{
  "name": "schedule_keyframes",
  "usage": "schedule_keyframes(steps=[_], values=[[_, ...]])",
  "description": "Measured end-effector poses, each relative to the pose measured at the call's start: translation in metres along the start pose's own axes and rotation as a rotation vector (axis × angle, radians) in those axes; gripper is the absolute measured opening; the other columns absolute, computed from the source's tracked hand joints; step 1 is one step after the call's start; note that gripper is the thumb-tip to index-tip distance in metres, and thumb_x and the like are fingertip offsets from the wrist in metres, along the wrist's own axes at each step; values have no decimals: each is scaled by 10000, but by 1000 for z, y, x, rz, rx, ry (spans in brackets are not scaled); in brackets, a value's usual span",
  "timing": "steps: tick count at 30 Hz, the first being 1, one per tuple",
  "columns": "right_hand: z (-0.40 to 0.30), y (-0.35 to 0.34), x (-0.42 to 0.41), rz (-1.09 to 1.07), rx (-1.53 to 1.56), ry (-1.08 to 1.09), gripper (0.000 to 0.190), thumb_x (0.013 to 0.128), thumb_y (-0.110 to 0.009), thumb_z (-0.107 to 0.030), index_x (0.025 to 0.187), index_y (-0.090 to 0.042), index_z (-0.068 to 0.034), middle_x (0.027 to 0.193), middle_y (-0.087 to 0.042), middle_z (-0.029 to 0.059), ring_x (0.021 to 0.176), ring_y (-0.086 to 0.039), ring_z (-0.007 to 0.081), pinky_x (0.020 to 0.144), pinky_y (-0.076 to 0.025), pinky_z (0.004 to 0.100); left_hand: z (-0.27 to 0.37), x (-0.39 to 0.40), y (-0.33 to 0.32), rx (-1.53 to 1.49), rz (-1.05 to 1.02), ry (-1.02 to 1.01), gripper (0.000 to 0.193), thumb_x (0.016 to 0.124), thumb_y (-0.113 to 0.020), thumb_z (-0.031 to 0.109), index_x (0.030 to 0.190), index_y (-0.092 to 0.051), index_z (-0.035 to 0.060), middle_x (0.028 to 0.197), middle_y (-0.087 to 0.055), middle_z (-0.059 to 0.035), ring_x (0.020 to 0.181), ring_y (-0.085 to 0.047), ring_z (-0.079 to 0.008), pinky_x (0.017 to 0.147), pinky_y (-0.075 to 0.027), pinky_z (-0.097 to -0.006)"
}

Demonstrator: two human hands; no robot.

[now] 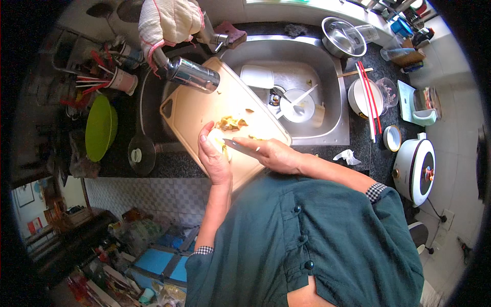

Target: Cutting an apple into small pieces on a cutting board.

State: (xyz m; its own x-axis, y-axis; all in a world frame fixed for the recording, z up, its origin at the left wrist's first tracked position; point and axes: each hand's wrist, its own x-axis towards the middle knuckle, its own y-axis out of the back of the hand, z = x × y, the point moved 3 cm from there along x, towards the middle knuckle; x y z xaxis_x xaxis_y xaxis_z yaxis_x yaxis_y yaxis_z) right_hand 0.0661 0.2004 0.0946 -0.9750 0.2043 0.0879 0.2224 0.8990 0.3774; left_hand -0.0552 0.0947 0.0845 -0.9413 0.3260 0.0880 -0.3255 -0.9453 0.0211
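My left hand (213, 155) grips a pale, peeled piece of food (218, 140), perhaps a fruit or vegetable, above a beige cutting board (199, 111). In my right hand (277, 155) is a knife (242, 148), its tip against the pale piece and its handle hidden in my fingers. A small heap of yellow-brown peelings (232, 122) lies on the board just beyond my hands. The board rests at a slant across the sink, under a metal faucet (194, 75).
The steel sink (326, 126) holds a white bowl (297, 105) and utensils. To the right stand a bowl with red and white chopsticks (369, 96) across it, a small cup (392, 138) and a white electric cooker (414, 171). A green basin (100, 128) stands left.
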Motion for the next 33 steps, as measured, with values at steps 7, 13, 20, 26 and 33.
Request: schedule_keyframes(steps=[7, 13, 20, 26, 33], values=[[-16, 23, 0, -180, -461, -185, 578, 912, -433, -89, 1436, -421, -332, 860, -686, 180, 698, -669, 382, 643, -514, 494, -12, 9, 11, -48, -250, 236, 484, 1053, -292, 348, 1178, -595, -7, 1087, -614, -91, 981, -577, -173, 901, -461, -298], [4, 5, -3, -54, -64, -104, 509, 962, -472, -122, 1454, -410, -237, 1121, -651, 230, 981, -664, 360, 852, -519, 415, -4, 4, -1, -42, -129, 71, 464, 1053, -288, 336, 1176, -588, 3, 1096, -599, -83, 985, -560, -162, 903, -458, -301], [-19, 19, 6, -196, 265, -322, 483, 967, -489, -99, 1444, -409, -82, 1280, -598, 186, 1188, -574, 253, 1009, -428, 342, -14, 4, -1, -152, -94, 118, 442, 1053, -300, 335, 1236, -555, 24, 1162, -569, -70, 998, -544, -144, 881, -458, -287], [6, 26, 1, -203, 57, -334, 475, 975, -474, -157, 1444, -426, -212, 1158, -635, 230, 1042, -640, 332, 896, -491, 406, -9, 11, 1, -337, -326, 338, 411, 1040, -336, 252, 1305, -504, -13, 1246, -559, -105, 1110, -547, -179, 964, -449, -317], [-13, 44, 12, -291, -503, -213, 527, 919, -505, -165, 1409, -462, -355, 873, -673, 209, 772, -676, 364, 688, -518, 485, -3, 40, 17, -205, -658, 636, 425, 1037, -348, 302, 1177, -593, -16, 1111, -616, -111, 984, -614, -157, 849, -510, -283]])
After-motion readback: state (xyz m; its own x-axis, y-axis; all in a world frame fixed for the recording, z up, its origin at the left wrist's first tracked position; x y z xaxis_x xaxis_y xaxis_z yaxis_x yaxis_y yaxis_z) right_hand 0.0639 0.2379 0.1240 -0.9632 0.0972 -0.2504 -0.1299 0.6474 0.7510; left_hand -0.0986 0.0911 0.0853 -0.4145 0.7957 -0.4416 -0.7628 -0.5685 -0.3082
